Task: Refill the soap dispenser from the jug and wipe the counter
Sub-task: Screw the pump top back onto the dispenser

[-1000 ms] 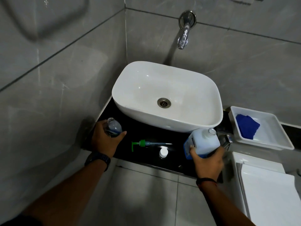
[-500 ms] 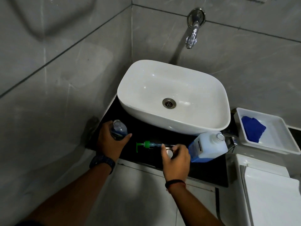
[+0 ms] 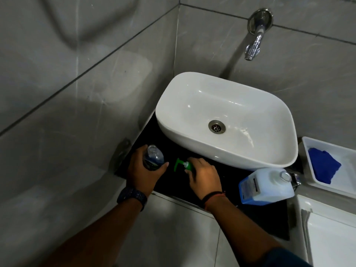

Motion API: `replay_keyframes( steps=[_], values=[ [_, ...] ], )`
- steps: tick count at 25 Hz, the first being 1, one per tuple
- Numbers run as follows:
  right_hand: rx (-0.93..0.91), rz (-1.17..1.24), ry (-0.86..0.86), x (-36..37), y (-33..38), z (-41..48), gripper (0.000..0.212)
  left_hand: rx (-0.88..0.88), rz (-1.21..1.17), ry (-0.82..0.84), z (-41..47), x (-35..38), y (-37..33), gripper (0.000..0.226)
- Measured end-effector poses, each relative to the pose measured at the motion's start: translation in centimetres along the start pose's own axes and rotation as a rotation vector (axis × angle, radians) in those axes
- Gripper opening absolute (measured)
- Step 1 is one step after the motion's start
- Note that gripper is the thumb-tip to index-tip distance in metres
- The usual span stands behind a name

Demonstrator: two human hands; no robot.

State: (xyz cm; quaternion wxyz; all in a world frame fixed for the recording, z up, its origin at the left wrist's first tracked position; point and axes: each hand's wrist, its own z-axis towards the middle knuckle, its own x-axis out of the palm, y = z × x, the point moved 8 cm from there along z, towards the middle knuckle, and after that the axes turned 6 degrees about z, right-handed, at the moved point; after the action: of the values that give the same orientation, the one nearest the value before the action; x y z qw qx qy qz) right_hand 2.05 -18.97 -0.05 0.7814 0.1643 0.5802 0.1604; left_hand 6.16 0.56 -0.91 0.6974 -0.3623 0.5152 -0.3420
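Note:
My left hand (image 3: 143,173) grips the clear soap dispenser bottle (image 3: 153,157), which stands open-necked on the black counter (image 3: 154,130) left of the basin. My right hand (image 3: 205,175) lies on the green pump head (image 3: 182,165) on the counter, fingers closed around its collar; the pump's tube is hidden under the hand. The white jug (image 3: 266,186) with blue liquid and a blue label stands uncapped at the counter's right end, apart from both hands. A blue cloth (image 3: 323,167) lies in a white tray (image 3: 327,189) to the right.
A white vessel basin (image 3: 227,120) fills most of the counter, under a chrome wall tap (image 3: 256,38). Grey tiled walls close in on the left and behind. A white toilet tank (image 3: 331,232) sits at lower right. The jug's cap is hidden from view.
My right hand let go of the jug, moved left across the counter past the white cap and closed on the green pump. The left hand stayed on the bottle.

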Motion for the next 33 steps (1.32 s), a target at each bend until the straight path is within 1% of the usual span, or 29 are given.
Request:
replay_keyframes(
  steps=[3, 5, 7, 9, 11, 13, 15, 19, 25, 27, 29, 33],
  values=[
    [0.106, 0.422, -0.261, -5.0, 1.7, 0.7, 0.024, -0.023, 0.000, -0.080, -0.1, -1.5, -0.6, 0.072],
    [0.205, 0.673, -0.428, -8.8, 3.2, 1.4, 0.020, -0.028, -0.014, -0.058, -0.3, -1.9, -1.4, 0.073],
    [0.274, 0.932, -0.542, -12.4, 5.2, 2.7, 0.024, 0.026, -0.020, -0.019, -0.4, -1.8, -3.3, 0.075],
    [0.207, 1.071, -0.613, -16.2, 7.6, 3.9, 0.025, 0.096, 0.067, -0.034, -0.6, -1.9, -5.9, 0.076],
    [0.117, 1.153, -0.637, -19.5, 10.1, 4.7, 0.025, 0.123, 0.110, -0.016, -0.7, -2.0, -8.5, 0.079],
    [0.044, 1.165, -0.627, -21.9, 11.9, 5.1, 0.030, 0.147, 0.146, 0.017, -0.6, -1.9, -10.5, 0.078],
    [0.016, 1.140, -0.588, -23.0, 12.7, 5.5, 0.036, 0.154, 0.120, 0.025, -0.5, -2.2, -12.0, 0.074],
    [0.061, 1.071, -0.477, -22.9, 12.4, 6.0, 0.033, 0.203, 0.071, -0.069, -1.2, -3.7, -15.9, 0.068],
    [0.115, 0.933, -0.211, -21.6, 12.0, 6.7, 0.031, 0.195, 0.044, -0.065, -1.1, -4.6, -19.0, 0.066],
    [0.128, 0.883, -0.168, -21.4, 11.6, 6.7, 0.028, 0.221, 0.033, -0.033, -0.8, -4.6, -19.8, 0.071],
    [0.130, 0.873, -0.163, -21.7, 11.3, 6.7, 0.024, 0.241, 0.040, 0.005, -0.4, -4.6, -20.2, 0.078],
    [0.128, 0.828, -0.129, -22.6, 11.5, 7.3, 0.025, 0.241, 0.074, 0.022, 0.1, -5.0, -20.5, 0.083]
  ],
)
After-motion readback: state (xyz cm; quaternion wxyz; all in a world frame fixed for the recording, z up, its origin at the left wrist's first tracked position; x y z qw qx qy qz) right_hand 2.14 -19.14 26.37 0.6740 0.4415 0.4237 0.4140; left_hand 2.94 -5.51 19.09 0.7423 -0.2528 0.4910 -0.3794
